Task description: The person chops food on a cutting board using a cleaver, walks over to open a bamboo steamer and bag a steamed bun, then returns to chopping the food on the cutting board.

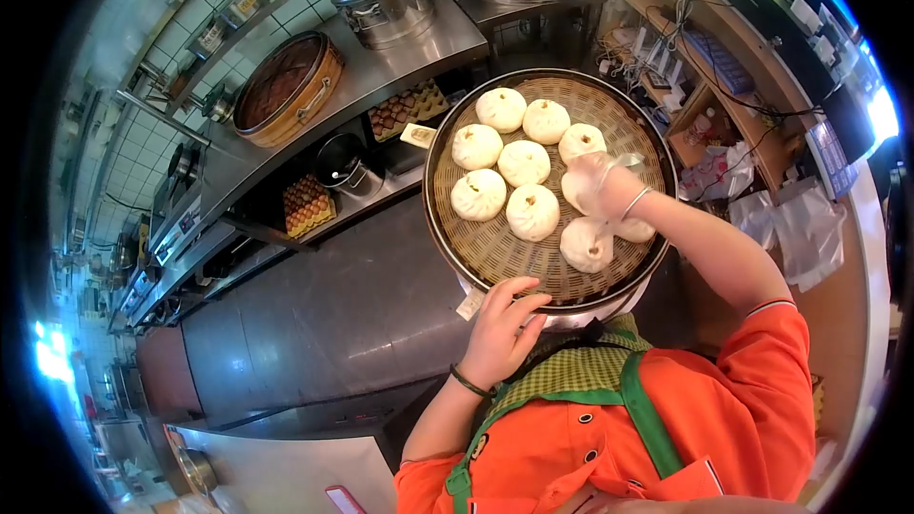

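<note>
Several white steamed buns (524,164) with pleated tops sit in a round woven bamboo steamer tray (624,119) with a dark rim. My right hand (602,183), covered in thin clear plastic, is over the tray's right side. It is on or just above a partly covered bun (573,192); its fingers are blurred and I cannot tell whether they grip it. Below the wrist lie another bun (586,246) and one half hidden by the arm. My left hand (503,326) is at the tray's near rim, fingers apart and slightly curved, holding nothing.
A steel counter (400,52) at the upper left carries a wooden steamer (288,86) and a lidded steel pot (381,0). Egg trays (309,205) and a dark pot (347,167) stand on the shelf beneath. Plastic bags (807,233) hang at right, near a cable-strewn shelf.
</note>
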{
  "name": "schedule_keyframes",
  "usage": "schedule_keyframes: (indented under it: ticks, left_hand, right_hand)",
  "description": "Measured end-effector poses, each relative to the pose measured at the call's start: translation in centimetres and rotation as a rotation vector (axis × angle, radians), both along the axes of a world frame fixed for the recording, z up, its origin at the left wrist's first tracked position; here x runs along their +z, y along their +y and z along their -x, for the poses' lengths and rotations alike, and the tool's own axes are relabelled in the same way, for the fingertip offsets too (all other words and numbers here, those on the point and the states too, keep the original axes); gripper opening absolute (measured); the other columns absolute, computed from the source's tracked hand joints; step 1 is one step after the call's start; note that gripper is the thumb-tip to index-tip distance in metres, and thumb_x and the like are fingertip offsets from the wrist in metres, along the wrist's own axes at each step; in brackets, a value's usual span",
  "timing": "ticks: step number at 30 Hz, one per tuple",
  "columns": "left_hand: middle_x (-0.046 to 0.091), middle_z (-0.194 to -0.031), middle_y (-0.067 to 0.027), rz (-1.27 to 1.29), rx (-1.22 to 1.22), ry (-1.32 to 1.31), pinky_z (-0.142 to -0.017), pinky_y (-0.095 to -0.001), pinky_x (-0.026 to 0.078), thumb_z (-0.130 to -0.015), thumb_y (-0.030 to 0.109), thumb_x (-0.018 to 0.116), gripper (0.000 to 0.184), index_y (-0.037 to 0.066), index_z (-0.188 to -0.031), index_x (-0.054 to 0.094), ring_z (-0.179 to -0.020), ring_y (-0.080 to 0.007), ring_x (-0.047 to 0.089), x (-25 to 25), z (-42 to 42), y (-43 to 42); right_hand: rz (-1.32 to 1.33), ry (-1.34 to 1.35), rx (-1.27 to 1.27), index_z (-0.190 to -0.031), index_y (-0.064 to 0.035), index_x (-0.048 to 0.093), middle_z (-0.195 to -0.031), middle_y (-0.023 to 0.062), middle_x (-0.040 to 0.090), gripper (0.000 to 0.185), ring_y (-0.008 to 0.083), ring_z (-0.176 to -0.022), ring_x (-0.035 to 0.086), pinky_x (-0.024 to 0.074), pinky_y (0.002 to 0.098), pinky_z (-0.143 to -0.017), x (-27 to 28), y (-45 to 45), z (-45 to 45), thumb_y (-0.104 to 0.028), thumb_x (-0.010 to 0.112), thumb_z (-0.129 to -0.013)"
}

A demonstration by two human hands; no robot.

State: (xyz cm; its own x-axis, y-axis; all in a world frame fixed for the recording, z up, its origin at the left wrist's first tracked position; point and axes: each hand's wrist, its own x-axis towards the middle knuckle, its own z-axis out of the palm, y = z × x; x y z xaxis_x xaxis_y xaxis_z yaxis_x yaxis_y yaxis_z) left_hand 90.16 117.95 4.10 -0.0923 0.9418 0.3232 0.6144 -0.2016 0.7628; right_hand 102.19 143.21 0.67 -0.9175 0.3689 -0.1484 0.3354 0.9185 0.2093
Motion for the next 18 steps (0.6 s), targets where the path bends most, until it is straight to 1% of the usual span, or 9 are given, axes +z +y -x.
schedule_keyframes:
  ticks: [2,4,6,8,10,12,14,16,18]
  left_hand:
    - [0.052,-0.106,-0.0122,0.022,0.011,-0.019,-0.084,-0.0365,0.039,-0.074,0.006,0.059,0.021,0.004,-0.095,0.059,-0.098,-0.0295,0.049,0.0,0.4,0.1]
    - [0.053,-0.104,-0.0126,0.069,0.024,-0.112,-0.084,-0.036,0.039,-0.075,0.007,0.057,0.019,0.004,-0.094,0.059,-0.097,-0.0294,0.05,0.0,0.8,0.5]
    - [0.055,-0.103,-0.0123,0.082,0.04,-0.13,-0.083,-0.0341,0.04,-0.078,0.008,0.055,0.017,0.002,-0.093,0.059,-0.096,-0.0264,0.052,0.3,0.9,1.6]
    - [0.056,-0.103,-0.0111,0.125,0.036,-0.478,-0.082,-0.0313,0.041,-0.082,0.01,0.053,0.016,-0.001,-0.092,0.058,-0.096,-0.0215,0.053,0.4,1.0,3.5]
    - [0.056,-0.105,-0.0099,0.203,0.069,-0.726,-0.085,-0.03,0.041,-0.085,0.01,0.05,0.021,-0.003,-0.1,0.056,-0.1,-0.0185,0.051,1.1,0.4,6.3]
    - [0.054,-0.111,-0.0096,0.341,-0.034,-1.131,-0.089,-0.0319,0.04,-0.086,0.008,0.048,0.029,-0.002,-0.113,0.049,-0.104,-0.0195,0.051,1.3,-1.1,9.5]
    - [0.052,-0.115,-0.0096,0.386,-0.194,-1.234,-0.091,-0.0327,0.04,-0.086,0.007,0.047,0.037,-0.001,-0.122,0.041,-0.105,-0.0197,0.051,2.0,-3.4,11.8]
    - [0.051,-0.115,-0.0093,0.408,-0.27,-1.262,-0.089,-0.0308,0.041,-0.088,0.008,0.046,0.036,-0.001,-0.122,0.04,-0.102,-0.0179,0.052,1.9,-4.2,12.5]
    - [0.051,-0.116,-0.0096,0.68,-0.422,-1.442,-0.091,-0.0289,0.039,-0.088,0.009,0.047,0.034,0.0,-0.12,0.042,-0.106,-0.0166,0.05,0.9,-3.8,12.8]
  right_hand:
    - [0.792,0.447,-0.657,-0.109,-0.006,0.054,-0.083,0.0143,0.062,0.042,0.0266,-0.077,0.061,0.0477,0.0413,-0.069,1.4,1.2,-1.2,-0.026,0.057,-0.072]
    - [1.119,0.494,-1.198,-0.117,-0.0097,0.049,-0.09,0.012,0.06,0.048,0.0205,-0.08,0.06,0.0496,0.0308,-0.066,2.4,2.6,-1.9,-0.023,0.061,-0.072]
    - [1.993,0.805,-0.935,-0.119,-0.0071,0.045,-0.106,0.0122,0.052,0.057,0.0212,-0.092,0.056,0.0498,0.0307,-0.069,2.1,2.4,-3.9,-0.024,0.065,-0.069]
    - [2.305,0.512,-0.542,-0.119,-0.0037,0.043,-0.117,0.0118,0.043,0.062,0.0222,-0.104,0.048,0.0458,0.0324,-0.081,3.3,2.0,-5.2,-0.03,0.067,-0.068]
    - [2.3,0.316,-0.13,-0.118,-0.002,0.043,-0.116,0.0107,0.045,0.067,0.0235,-0.11,0.044,0.0377,0.0338,-0.091,3.2,1.2,-5.5,-0.041,0.066,-0.068]
    - [2.142,-0.115,0.387,-0.12,-0.0038,0.043,-0.118,0.0104,0.046,0.072,0.0236,-0.112,0.043,0.0305,0.0346,-0.097,5.6,1.1,-3.8,-0.05,0.064,-0.068]
    - [2.044,-0.221,0.81,-0.121,-0.0023,0.042,-0.12,0.0115,0.046,0.075,0.0227,-0.113,0.042,0.0313,0.0345,-0.096,6.5,1.0,-2.4,-0.051,0.063,-0.069]
    - [2.219,-0.376,0.695,-0.121,-0.0003,0.041,-0.122,0.013,0.046,0.074,0.0227,-0.115,0.041,0.0305,0.0342,-0.097,7.3,1.2,-2.6,-0.051,0.061,-0.071]
    - [2.277,-0.425,0.687,-0.121,0.0009,0.041,-0.122,0.0134,0.046,0.073,0.0233,-0.115,0.041,0.0298,0.0338,-0.097,7.3,1.8,-2.7,-0.049,0.062,-0.072]
